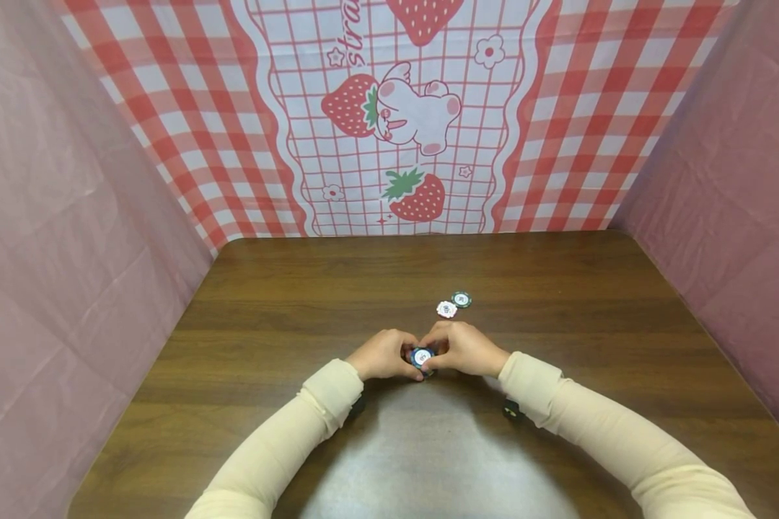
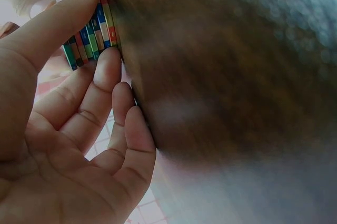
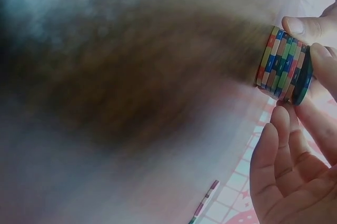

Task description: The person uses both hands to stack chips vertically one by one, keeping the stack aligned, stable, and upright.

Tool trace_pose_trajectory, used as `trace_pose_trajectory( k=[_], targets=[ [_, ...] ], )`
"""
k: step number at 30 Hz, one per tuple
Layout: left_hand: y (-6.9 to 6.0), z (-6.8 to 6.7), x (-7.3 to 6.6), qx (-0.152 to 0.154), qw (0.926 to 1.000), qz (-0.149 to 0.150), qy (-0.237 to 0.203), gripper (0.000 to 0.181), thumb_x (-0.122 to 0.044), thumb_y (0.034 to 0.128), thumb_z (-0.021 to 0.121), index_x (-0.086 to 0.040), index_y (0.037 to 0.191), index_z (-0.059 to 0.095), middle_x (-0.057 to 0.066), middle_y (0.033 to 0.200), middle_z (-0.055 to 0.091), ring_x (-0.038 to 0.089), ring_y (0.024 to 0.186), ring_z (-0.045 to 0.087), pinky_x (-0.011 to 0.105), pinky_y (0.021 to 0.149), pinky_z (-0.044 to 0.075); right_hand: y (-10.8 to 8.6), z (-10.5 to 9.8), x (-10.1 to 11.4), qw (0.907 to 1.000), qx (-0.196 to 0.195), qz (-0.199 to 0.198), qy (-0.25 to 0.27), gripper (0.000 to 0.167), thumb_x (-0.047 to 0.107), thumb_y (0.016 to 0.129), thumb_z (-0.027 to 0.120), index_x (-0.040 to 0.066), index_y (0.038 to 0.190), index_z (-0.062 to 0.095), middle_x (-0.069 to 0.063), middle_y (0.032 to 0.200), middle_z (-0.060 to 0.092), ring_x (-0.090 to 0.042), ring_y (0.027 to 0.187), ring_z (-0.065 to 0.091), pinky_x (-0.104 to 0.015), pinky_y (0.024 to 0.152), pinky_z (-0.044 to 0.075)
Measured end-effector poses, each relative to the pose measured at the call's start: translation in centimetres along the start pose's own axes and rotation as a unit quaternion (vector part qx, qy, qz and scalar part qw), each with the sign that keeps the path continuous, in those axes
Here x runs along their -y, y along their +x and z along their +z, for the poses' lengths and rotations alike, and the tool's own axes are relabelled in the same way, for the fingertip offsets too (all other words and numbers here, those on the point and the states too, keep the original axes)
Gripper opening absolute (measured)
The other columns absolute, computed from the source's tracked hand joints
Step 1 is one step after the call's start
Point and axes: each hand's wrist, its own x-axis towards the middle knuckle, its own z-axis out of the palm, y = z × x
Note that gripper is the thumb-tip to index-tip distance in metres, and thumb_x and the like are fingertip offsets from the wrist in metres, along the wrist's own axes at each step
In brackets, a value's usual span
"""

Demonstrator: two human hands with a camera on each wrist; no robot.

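A short stack of poker chips [image 3: 280,65] with multicoloured edges stands on the table between both hands. My left hand [image 1: 383,355] holds the stack from its left side, thumb and fingertips at its edges; its other fingers rest near the tabletop. From the other side, my right hand [image 1: 469,350] pinches the top chip [image 3: 301,83], which has a dark edge and sits slightly offset on the stack. The head view shows that chip's blue rim and pale centre. Beyond the right hand lie a white poker chip [image 1: 446,309] and a green poker chip [image 1: 461,298].
The brown wooden table [image 1: 285,288] spreads around the hands. A red-and-white strawberry-print cloth [image 1: 415,108] hangs behind its far edge. Pink cloths hang along the left side [image 1: 71,216] and the right side [image 1: 720,158].
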Motion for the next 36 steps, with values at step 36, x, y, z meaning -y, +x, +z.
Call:
trace_pose_trajectory(
  k=[36],
  targets=[
    [0.07, 0.09, 0.17, 0.000, 1.0000, -0.002, -0.009, 0.032, -0.024, 0.0707, 0.088, -0.012, 0.094, 0.070, -0.008, 0.072, 0.060, 0.003, 0.065, 0.051, 0.019, 0.059, 0.041, 0.02, 0.07, 0.39, 0.9981, 0.001, 0.004, -0.062, 0.027, 0.026, 0.075, 0.083, 0.014, 0.097, 0.074, 0.007, 0.085, 0.067, -0.005, 0.072, 0.058, -0.018, 0.064, 0.046]
  ],
)
